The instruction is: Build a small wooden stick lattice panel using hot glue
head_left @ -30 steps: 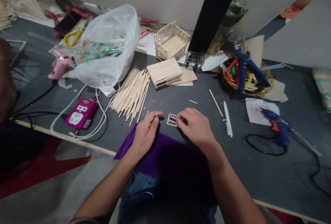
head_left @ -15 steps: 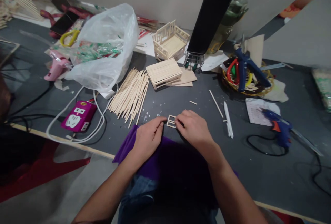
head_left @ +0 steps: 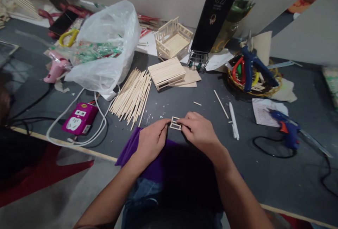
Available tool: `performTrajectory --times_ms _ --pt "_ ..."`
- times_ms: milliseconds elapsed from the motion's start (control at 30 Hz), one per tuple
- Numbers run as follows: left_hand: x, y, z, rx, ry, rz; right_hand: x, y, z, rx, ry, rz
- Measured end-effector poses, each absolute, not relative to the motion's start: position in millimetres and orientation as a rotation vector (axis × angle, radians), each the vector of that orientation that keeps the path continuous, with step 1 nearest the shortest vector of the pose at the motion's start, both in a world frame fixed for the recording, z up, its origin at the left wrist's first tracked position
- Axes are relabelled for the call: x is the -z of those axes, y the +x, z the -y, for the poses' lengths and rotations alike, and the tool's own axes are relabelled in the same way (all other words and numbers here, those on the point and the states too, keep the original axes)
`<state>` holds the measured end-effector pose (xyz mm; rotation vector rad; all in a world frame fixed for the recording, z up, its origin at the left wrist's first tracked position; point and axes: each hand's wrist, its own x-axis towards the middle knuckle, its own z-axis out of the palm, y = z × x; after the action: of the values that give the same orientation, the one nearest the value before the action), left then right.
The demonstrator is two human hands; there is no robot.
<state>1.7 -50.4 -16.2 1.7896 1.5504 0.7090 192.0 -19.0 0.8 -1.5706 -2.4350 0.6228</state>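
A small frame of thin wooden sticks sits just above the grey table near its front edge. My right hand pinches the frame's right side. My left hand is curled, its fingertips meeting the frame's left edge. A loose pile of wooden sticks lies to the left behind my hands. A slatted wooden panel and a small wooden bench model stand farther back.
A white plastic bag, a pink glue gun and a purple power strip with white cables lie left. A phone on a stand is at the back. A basket of pliers, a blue glue gun and a white pen lie right.
My left hand moved right and came up against the frame's left edge. The frame is lifted slightly between both hands. The phone screen has lit up.
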Motion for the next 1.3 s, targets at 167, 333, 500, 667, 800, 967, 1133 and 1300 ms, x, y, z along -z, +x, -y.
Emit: performTrajectory --times_ms 167,333,500,667,800,967,1133,1300 --pt "15 2 50 -0.687 1.787 -1.568 -1 190 19 -0.637 -1.568 2.452" --pt "16 2 50 -0.728 1.765 -1.563 1 191 19 -0.642 -1.561 2.429" --pt "18 2 50 -0.733 1.775 -1.557 3 193 17 -0.616 -1.539 2.38" --pt "17 2 50 -0.714 1.768 -1.559 -2 190 14 -0.481 -1.549 2.482" --pt "18 1 50 -0.729 1.766 -1.56 -8 181 12 -0.383 -1.534 2.618" --pt "18 0 50 -0.723 1.752 -1.547 -12 172 11 -0.323 -1.592 2.737" --pt "18 -1 50 -0.713 1.819 -1.555 -13 165 11 -0.291 -1.587 2.782" --pt "18 -2 50 -0.754 1.85 -1.554 -19 161 12 -0.278 -1.604 2.773"
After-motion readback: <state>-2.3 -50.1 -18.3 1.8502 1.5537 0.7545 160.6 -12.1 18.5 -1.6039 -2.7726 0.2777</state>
